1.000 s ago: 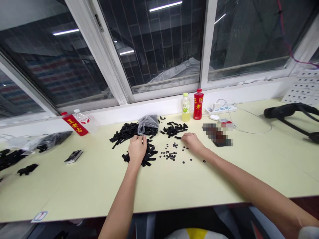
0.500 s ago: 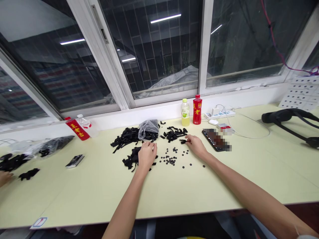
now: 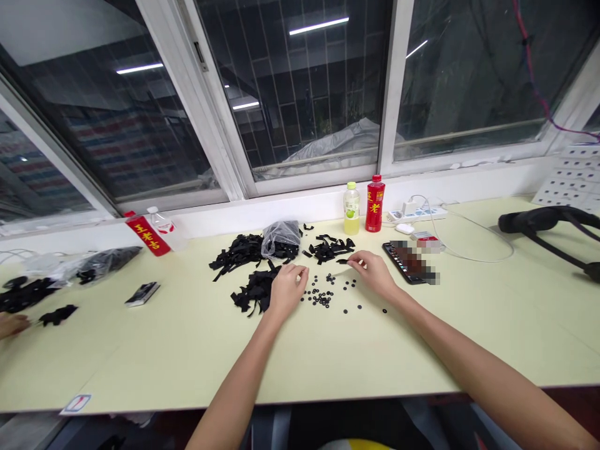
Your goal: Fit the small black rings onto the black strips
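My left hand [image 3: 287, 289] rests on the pale table at the right edge of a heap of black strips [image 3: 255, 290], fingers curled and pinched; what they hold is too small to make out. My right hand [image 3: 372, 270] pinches a short black strip [image 3: 344, 261] just above the table. Between the hands lie several small black rings [image 3: 322, 295]. Behind them sit another pile of black strips [image 3: 329, 248] and a clear plastic bag [image 3: 280, 235] on a wider heap of strips [image 3: 237, 251].
A yellow-green bottle [image 3: 351, 209] and a red bottle [image 3: 374, 204] stand by the window sill. A phone [image 3: 405, 261], a power strip [image 3: 417, 214] with cable, and a black headset [image 3: 548, 223] lie right. Another person's hand [image 3: 12, 325] works at far left near black pieces.
My left hand slid right, off the strip heap toward the rings. My right hand lifted a black strip from the back pile and drew it toward me.
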`<state>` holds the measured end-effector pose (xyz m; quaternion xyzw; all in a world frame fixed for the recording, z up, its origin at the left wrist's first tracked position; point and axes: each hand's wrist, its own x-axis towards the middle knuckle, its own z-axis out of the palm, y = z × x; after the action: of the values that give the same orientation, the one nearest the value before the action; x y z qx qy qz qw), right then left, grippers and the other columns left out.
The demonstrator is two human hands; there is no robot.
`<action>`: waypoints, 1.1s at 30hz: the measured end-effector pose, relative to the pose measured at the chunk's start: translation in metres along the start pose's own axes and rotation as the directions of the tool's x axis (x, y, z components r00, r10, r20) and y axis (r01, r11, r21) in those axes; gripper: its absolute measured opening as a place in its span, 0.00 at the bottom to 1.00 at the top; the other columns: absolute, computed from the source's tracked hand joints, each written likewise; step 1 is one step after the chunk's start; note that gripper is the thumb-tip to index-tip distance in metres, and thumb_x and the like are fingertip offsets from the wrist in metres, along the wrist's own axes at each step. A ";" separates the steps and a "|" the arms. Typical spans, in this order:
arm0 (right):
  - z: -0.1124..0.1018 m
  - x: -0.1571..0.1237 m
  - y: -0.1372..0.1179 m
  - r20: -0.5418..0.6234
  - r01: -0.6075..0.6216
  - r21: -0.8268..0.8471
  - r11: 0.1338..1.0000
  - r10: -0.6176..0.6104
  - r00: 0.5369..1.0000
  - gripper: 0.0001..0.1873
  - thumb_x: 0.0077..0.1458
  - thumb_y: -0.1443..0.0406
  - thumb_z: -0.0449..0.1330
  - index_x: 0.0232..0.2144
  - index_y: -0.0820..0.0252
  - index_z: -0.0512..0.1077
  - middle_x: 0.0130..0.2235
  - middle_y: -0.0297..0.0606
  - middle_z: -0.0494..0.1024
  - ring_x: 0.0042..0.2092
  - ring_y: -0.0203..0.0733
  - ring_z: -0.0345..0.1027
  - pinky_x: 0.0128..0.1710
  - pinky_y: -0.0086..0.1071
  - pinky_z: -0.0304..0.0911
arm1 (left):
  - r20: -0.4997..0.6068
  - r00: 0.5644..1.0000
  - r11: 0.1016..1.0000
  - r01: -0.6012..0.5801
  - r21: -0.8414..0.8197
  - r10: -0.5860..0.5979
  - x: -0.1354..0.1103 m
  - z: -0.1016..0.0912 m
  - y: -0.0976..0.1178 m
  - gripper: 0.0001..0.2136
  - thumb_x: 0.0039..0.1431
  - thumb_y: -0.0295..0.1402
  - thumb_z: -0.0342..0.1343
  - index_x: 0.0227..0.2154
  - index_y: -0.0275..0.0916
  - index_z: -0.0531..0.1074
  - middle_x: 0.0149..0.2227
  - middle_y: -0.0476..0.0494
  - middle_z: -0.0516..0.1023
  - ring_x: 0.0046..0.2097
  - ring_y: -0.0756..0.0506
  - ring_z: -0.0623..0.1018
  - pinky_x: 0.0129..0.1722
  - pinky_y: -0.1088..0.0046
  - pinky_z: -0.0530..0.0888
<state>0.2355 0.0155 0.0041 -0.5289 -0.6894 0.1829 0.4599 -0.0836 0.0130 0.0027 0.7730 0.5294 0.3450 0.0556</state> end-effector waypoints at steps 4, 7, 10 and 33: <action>0.011 -0.011 -0.010 0.085 0.092 0.067 0.993 -0.098 0.992 0.11 0.76 0.55 0.71 0.38 0.50 0.85 0.43 0.47 0.93 0.46 0.61 0.89 0.50 0.49 0.84 | 0.051 0.999 0.969 -0.003 -0.245 0.016 -0.005 0.006 0.019 0.11 0.84 0.41 0.68 0.47 0.44 0.94 0.48 0.36 0.96 0.47 0.37 0.87 0.57 0.60 0.84; 0.020 -0.018 -0.013 0.111 0.179 0.054 0.982 -0.184 0.977 0.12 0.77 0.55 0.69 0.38 0.49 0.83 0.41 0.44 0.91 0.46 0.58 0.87 0.50 0.47 0.83 | 0.116 0.992 0.903 0.098 -0.418 -0.053 -0.008 0.013 0.031 0.16 0.78 0.48 0.73 0.49 0.40 0.96 0.48 0.34 0.97 0.44 0.38 0.87 0.51 0.61 0.84; 0.028 -0.024 -0.012 0.108 0.263 -0.003 0.965 -0.261 0.959 0.11 0.77 0.60 0.67 0.37 0.49 0.79 0.40 0.43 0.89 0.46 0.56 0.85 0.49 0.46 0.82 | 0.169 0.978 0.831 0.192 -0.522 -0.120 -0.010 0.020 0.037 0.21 0.73 0.54 0.76 0.48 0.38 0.96 0.46 0.33 0.97 0.43 0.38 0.87 0.46 0.62 0.83; 0.044 -0.032 -0.010 0.186 0.624 -0.352 0.698 -0.601 0.777 0.19 0.83 0.72 0.61 0.41 0.48 0.85 0.42 0.45 0.89 0.45 0.57 0.83 0.48 0.48 0.81 | 0.100 0.987 0.974 -0.100 -0.204 0.123 -0.014 0.024 0.027 0.13 0.78 0.31 0.66 0.52 0.47 0.97 0.49 0.36 0.96 0.48 0.34 0.91 0.59 0.55 0.90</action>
<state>0.1934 -0.0066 -0.0249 -0.3452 -0.8605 -0.1085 0.3587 -0.0514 -0.0039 -0.0097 0.8102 0.4440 0.3550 0.1425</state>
